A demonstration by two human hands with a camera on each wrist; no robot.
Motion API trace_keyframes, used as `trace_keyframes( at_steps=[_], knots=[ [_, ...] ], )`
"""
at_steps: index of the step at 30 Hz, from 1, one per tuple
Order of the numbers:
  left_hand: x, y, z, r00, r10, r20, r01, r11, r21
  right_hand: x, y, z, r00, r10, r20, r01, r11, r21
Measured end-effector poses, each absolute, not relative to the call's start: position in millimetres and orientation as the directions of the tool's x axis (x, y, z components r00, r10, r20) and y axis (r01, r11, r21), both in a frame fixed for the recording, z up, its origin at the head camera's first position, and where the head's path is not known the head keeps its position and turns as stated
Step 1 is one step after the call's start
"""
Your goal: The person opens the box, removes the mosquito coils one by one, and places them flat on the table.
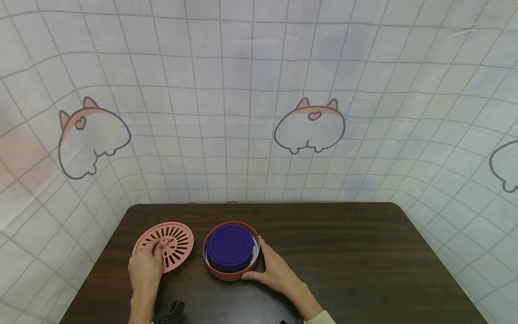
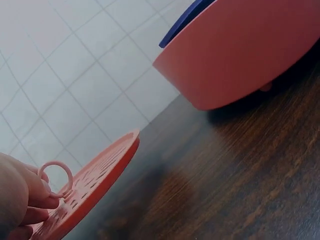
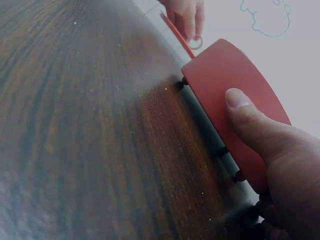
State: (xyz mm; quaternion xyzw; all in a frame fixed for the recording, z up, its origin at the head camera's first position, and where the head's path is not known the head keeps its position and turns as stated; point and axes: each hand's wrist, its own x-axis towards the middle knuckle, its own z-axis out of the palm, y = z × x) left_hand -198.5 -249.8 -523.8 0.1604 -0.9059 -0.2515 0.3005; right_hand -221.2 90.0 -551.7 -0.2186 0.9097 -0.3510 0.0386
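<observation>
My left hand pinches the small ring handle of a round pink slotted lid. The lid is at the left of the table, apart from a round pink-red mosquito coil box; whether it touches the table I cannot tell. Inside the box lies a thick purple spiral mosquito coil stack, rising to about the rim, with something white beside it. My right hand holds the box from the right, its thumb against the near wall and its fingers round the far side. Small feet show under the box.
The dark wood-grain table extends to the right of the box. Behind and beside it hangs a white gridded cloth with cartoon animal prints. A black strap piece shows near the left wrist.
</observation>
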Motion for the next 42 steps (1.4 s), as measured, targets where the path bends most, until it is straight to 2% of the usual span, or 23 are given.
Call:
trace_keyframes(
  at_steps=[42],
  knots=[
    [-200,-253,-538,-0.793,-0.498,0.351,-0.231,0.779,0.583,-220,90,-552,-0.902,-0.426,0.071,-0.363,0.657,-0.661]
  ],
)
